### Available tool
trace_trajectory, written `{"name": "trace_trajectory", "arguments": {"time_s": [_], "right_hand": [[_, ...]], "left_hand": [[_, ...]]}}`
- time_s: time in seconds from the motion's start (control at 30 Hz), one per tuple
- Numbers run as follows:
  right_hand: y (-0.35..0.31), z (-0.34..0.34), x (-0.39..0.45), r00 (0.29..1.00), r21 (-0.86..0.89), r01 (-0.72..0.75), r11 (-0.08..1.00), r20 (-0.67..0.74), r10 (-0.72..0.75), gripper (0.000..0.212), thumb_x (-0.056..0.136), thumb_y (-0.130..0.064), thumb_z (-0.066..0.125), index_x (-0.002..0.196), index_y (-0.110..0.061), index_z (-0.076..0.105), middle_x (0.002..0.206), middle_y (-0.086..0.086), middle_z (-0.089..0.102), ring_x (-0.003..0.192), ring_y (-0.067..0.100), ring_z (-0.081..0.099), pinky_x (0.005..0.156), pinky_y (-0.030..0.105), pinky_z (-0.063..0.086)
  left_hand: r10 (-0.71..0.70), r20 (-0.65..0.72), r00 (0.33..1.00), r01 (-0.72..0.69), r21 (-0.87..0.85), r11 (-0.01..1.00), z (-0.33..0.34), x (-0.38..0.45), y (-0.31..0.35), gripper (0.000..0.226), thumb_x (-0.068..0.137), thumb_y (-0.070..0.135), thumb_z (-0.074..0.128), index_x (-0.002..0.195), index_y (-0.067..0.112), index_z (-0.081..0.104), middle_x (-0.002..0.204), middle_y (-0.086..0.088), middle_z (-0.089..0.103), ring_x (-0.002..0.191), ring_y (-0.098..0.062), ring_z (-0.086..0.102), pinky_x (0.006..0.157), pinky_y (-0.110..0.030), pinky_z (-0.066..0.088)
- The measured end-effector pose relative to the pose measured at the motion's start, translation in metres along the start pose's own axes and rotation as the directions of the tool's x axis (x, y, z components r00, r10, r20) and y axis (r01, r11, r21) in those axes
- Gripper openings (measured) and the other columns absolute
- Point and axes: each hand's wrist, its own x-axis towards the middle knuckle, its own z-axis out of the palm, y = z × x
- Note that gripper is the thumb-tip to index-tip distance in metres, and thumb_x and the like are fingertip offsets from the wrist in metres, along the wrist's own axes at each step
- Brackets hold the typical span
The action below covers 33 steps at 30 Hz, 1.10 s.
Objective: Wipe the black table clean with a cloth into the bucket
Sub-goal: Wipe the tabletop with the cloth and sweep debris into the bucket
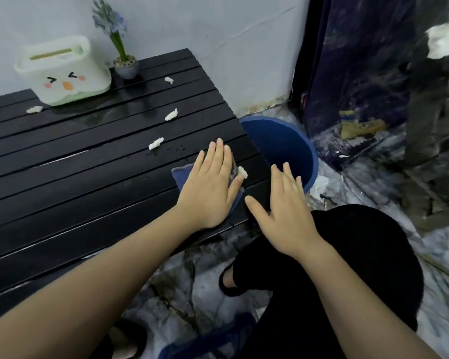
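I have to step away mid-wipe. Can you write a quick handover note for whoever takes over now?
Left hand: flat, open, pressing the blue cloth on the black table near its right edge.
Right hand: open, empty, at the table edge beside the blue bucket.
One white scrap sits at the cloth's front, close to the edge.
Left: four scraps farther back still need sweeping into the bucket.

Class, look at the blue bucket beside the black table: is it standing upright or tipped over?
Upright. The blue bucket stands on the floor with its open mouth facing up, just past the black table edge.
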Motion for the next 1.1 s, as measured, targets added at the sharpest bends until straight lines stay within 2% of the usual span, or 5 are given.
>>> {"name": "trace_trajectory", "arguments": {"time_s": [0.3,0.57,0.73,0.97,1.1], "right_hand": [[-0.002,0.000,-0.001,1.000,0.039,-0.013,0.999,-0.013,0.013,0.092,0.093,-0.066,0.017,0.159,-0.002,0.015,0.168,0.010,0.018,0.157,0.022,-0.002,0.127,0.044,0.001],[-0.009,-0.005,0.008,0.998,-0.028,-0.055,0.998,-0.030,0.054,0.096,0.092,-0.076,0.015,0.160,-0.008,0.012,0.169,0.006,0.014,0.157,0.018,-0.006,0.126,0.049,-0.008],[-0.021,-0.009,0.032,1.000,-0.042,0.000,0.999,0.014,0.000,0.098,0.092,-0.077,0.020,0.160,-0.008,0.009,0.169,0.008,0.011,0.157,0.020,-0.005,0.125,0.051,-0.009],[-0.033,-0.002,0.053,0.995,-0.126,0.044,0.991,0.092,-0.032,0.105,0.087,-0.082,0.013,0.160,-0.006,0.004,0.170,0.012,0.003,0.157,0.024,-0.006,0.126,0.054,-0.002],[-0.037,0.005,0.051,0.998,-0.222,0.046,0.974,0.058,-0.034,0.106,0.087,-0.082,0.012,0.160,-0.005,0.009,0.169,0.016,0.004,0.157,0.028,-0.004,0.126,0.055,0.002]], "left_hand": [[0.137,-0.059,0.989,-0.142,-0.099,0.985,0.006,0.114,0.023,0.054,0.108,0.038,0.022,0.142,0.004,0.046,0.152,-0.017,0.045,0.148,-0.031,0.029,0.124,-0.042,0.015],[-0.333,-0.213,0.918,0.073,-0.735,0.674,-0.022,0.127,0.015,0.063,0.105,0.046,0.039,0.055,0.008,0.043,0.048,-0.001,0.041,0.045,-0.014,0.042,0.054,-0.031,0.031],[-0.528,-0.121,0.840,0.122,-0.907,0.403,-0.078,0.090,-0.035,0.067,0.101,0.060,0.032,0.080,0.004,0.063,0.073,-0.031,0.063,0.062,-0.018,0.061,0.069,-0.039,0.050],[-0.405,-0.377,0.833,0.245,-0.406,0.881,-0.120,-0.031,-0.145,0.060,0.100,0.063,0.027,0.081,0.015,0.058,0.073,-0.004,0.065,0.070,-0.006,0.060,0.068,-0.026,0.042],[-0.470,-0.014,0.883,0.459,-0.186,0.869,-0.084,-0.088,-0.177,0.098,0.087,0.077,0.036,0.159,0.015,0.012,0.166,-0.012,0.017,0.154,-0.030,0.013,0.122,-0.050,0.012]]}}
